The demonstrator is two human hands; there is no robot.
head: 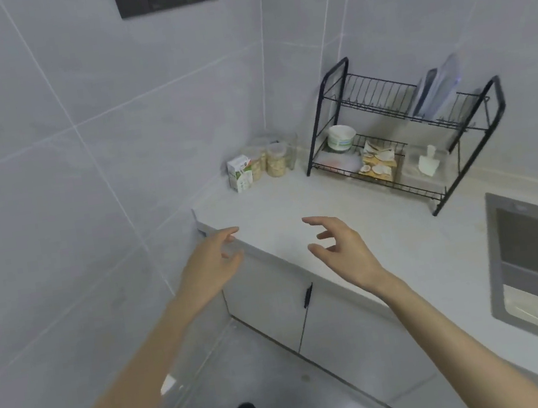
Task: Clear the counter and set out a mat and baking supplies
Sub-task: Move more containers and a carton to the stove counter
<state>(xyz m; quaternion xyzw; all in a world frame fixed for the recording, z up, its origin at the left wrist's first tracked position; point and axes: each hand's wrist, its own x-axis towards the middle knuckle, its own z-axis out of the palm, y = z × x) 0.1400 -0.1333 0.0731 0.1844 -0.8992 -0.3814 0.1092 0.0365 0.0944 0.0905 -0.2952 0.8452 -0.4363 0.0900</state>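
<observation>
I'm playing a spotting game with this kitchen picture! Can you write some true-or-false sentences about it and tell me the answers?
1. The left hand and the right hand hold nothing. True.
2. The small carton lies inside the dish rack. False: it stands on the counter, beside the jars.
3. A white bowl sits on the rack's lower shelf. True.
4. The rack's upper shelf holds cups. False: flat plates or lids stand there on edge.

white counter [295, 207] mid-frame | carton [240, 175], jars [277, 161] at back corner | black dish rack [403, 136] upper right
</observation>
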